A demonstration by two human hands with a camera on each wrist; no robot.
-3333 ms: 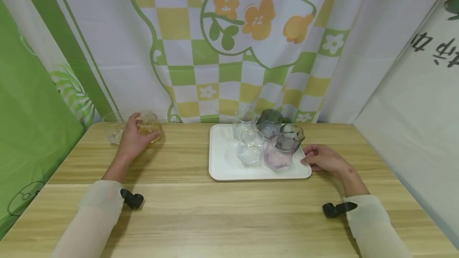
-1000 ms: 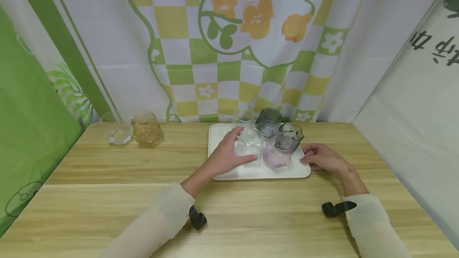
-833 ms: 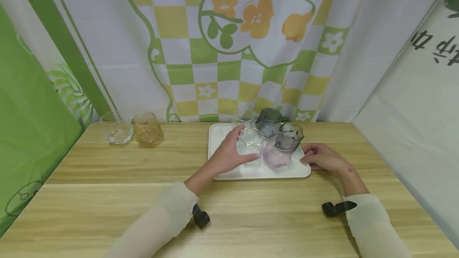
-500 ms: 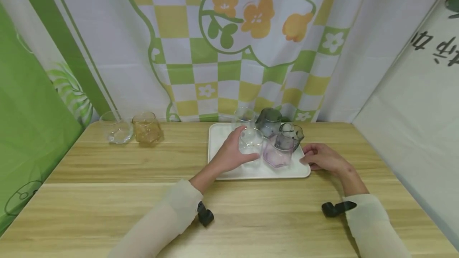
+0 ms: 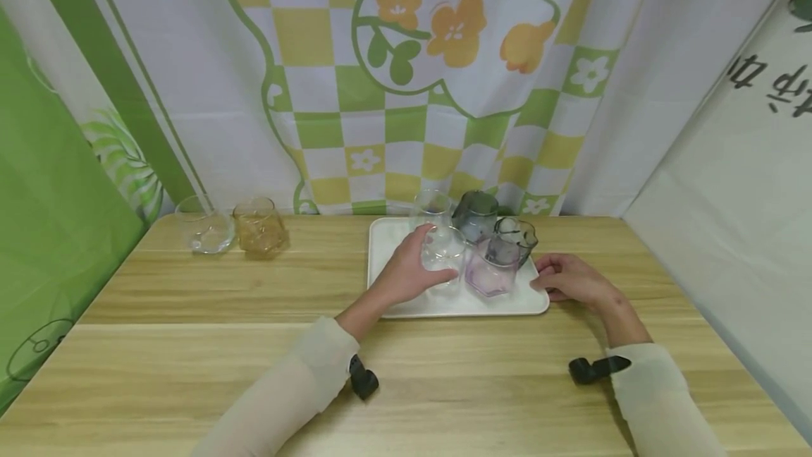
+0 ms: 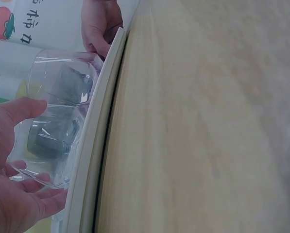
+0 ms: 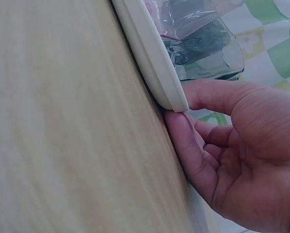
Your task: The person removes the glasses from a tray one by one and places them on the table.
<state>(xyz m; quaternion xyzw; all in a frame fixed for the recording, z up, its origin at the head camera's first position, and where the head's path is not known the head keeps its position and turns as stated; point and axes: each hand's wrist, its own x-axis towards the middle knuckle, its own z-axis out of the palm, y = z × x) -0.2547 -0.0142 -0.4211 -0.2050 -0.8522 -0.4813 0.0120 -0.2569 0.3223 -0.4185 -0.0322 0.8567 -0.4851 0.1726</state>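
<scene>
A white tray [image 5: 406, 309] bears several glasses. My left hand [image 5: 406, 270] curls its thumb and fingers round the clear glass [image 5: 444, 259] at the tray's front; the left wrist view shows the glass [image 6: 62, 165] upright between thumb and fingers, low over the tray. Just right of it stands a pink-tinted glass [image 5: 491, 277]. My right hand [image 5: 577, 281] pinches the tray's right edge; in the right wrist view the thumb and a finger of this hand [image 7: 251, 145] meet at the tray's corner [image 7: 169, 92].
Behind on the tray are another clear glass [image 5: 431, 206], a dark grey glass [image 5: 476, 217] and a smoky glass with a wavy rim [image 5: 523, 238]. At the table's back left stand a clear glass [image 5: 209, 231] and an amber glass [image 5: 260, 235]. A patterned curtain [image 5: 406, 125] hangs behind.
My left hand has left the amber glass at the back left and moved right to the front clear glass on the tray. The right hand has stayed at the tray's edge.
</scene>
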